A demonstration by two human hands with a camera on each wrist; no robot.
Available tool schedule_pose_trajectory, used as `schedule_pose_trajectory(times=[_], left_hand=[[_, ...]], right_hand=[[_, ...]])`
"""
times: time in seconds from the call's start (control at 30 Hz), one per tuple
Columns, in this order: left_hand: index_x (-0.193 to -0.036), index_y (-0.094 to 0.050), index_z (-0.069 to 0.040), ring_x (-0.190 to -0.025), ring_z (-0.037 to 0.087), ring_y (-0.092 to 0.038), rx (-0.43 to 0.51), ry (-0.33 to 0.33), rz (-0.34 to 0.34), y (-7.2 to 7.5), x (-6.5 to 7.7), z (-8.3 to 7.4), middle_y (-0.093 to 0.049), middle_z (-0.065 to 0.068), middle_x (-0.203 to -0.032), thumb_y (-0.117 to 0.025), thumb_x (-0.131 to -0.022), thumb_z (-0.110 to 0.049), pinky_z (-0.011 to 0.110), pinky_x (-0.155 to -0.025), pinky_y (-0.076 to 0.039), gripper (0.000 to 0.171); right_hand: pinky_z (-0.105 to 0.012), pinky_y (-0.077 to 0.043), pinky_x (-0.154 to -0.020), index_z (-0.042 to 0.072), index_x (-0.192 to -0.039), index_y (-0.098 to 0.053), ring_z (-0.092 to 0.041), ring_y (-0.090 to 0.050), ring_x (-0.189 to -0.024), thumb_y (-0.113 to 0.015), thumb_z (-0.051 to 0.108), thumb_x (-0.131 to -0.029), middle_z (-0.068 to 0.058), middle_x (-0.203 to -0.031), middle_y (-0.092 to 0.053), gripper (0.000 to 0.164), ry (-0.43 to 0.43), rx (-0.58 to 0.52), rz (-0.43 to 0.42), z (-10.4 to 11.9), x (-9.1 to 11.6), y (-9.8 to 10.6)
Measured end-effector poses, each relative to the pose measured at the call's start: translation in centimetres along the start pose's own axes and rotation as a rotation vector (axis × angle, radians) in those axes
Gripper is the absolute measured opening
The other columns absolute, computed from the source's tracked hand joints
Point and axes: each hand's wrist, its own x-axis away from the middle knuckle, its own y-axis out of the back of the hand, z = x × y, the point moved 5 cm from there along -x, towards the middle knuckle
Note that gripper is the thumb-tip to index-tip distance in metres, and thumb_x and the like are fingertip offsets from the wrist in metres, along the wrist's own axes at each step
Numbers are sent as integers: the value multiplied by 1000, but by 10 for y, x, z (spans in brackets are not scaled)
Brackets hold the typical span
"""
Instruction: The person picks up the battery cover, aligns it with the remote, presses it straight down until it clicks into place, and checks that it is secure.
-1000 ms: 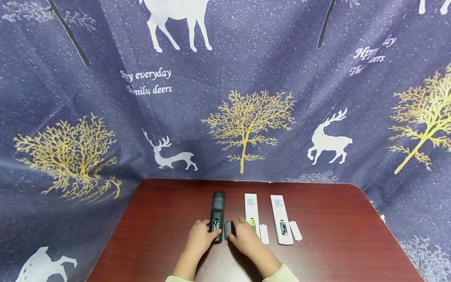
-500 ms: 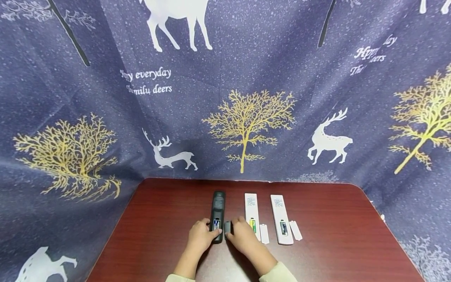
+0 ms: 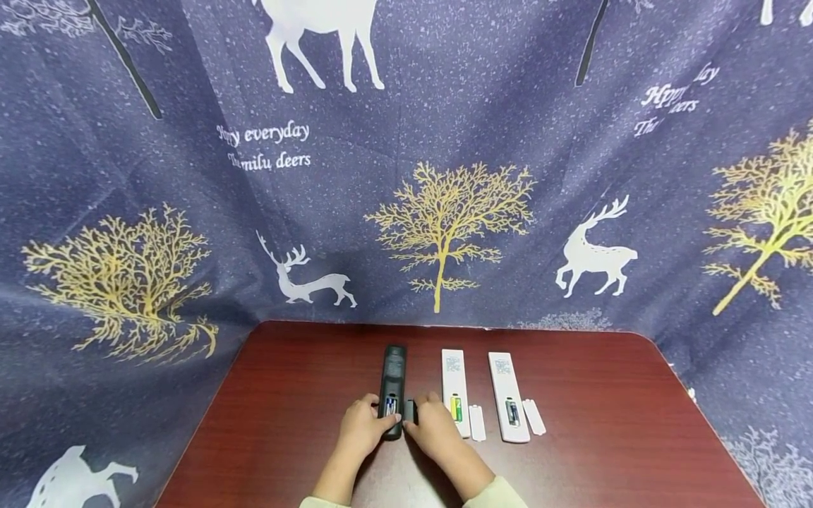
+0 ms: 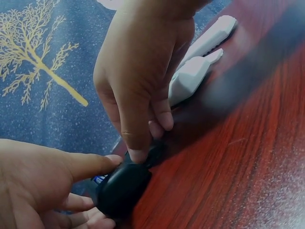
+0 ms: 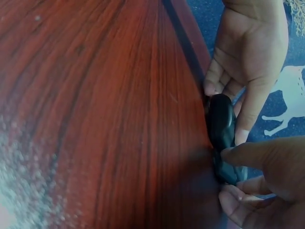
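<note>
A black remote control (image 3: 394,363) lies face down with its battery compartment uncovered, and batteries (image 3: 390,406) sit inside. My left hand (image 3: 360,427) grips its lower part between thumb and fingers, the thumb on the right edge. Just right of the remote, my right hand (image 3: 438,428) pinches a dark battery cover (image 3: 410,410) by its sides, low at the table. In the right wrist view the cover (image 5: 226,171) appears right next to the remote (image 5: 221,121); whether they touch I cannot tell. My right fingers partly hide the cover.
Two white remotes, one (image 3: 453,367) near my right hand and one (image 3: 504,377) farther right, lie face down with batteries showing. A white battery cover (image 3: 477,422) and another white cover (image 3: 534,416) lie beside them. Patterned cloth (image 3: 406,233) hangs behind the brown table (image 3: 286,395).
My right hand has shifted slightly left, and more of the dark cover is now hidden under its fingers. The left hand and the black remote have barely moved.
</note>
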Motion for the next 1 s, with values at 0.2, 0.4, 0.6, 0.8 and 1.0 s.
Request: schedule_pose_trajectory(times=[0.2,0.4,0.6,0.8,1.0], left_hand=[[-104,-65,2,-65,13,-57,56,-4,24,-2,-2,2,-67,4,-73,-85,-76,-31,31,-61,-47,47],[-99,-65,2,-66,13,-57,77,-2,44,0,-3,4,-69,5,-75,-84,-76,-32,31,-62,-47,45],[-101,-66,1,-69,12,-58,129,25,72,2,-2,5,-69,4,-78,-79,-81,-31,31,-63,-47,40],[-107,-68,0,-78,15,-64,135,37,80,4,-1,3,-74,6,-87,-68,-90,-26,36,-73,-52,31],[-109,-67,1,-85,21,-68,151,50,72,6,0,0,-75,11,-93,-66,-91,-25,42,-79,-54,32]], right_hand=[[-43,-57,-73,-4,-103,-67,-29,-66,-80,-83,19,-78,-17,-94,-62,38,-16,-29,-9,0,1,0],[-43,-57,-73,-4,-103,-66,-29,-66,-81,-83,18,-78,-16,-93,-62,37,-21,-38,-11,-1,2,-2],[-44,-57,-74,-3,-106,-66,-28,-65,-82,-83,19,-78,-15,-95,-61,39,-30,-44,-8,-2,1,-4],[-44,-58,-75,-4,-108,-66,-28,-66,-83,-83,18,-78,-16,-96,-61,41,-33,-41,-8,-2,2,-4],[-44,-58,-75,-3,-108,-66,-29,-67,-83,-84,17,-78,-15,-96,-62,40,-38,-51,-21,-2,3,-4]])
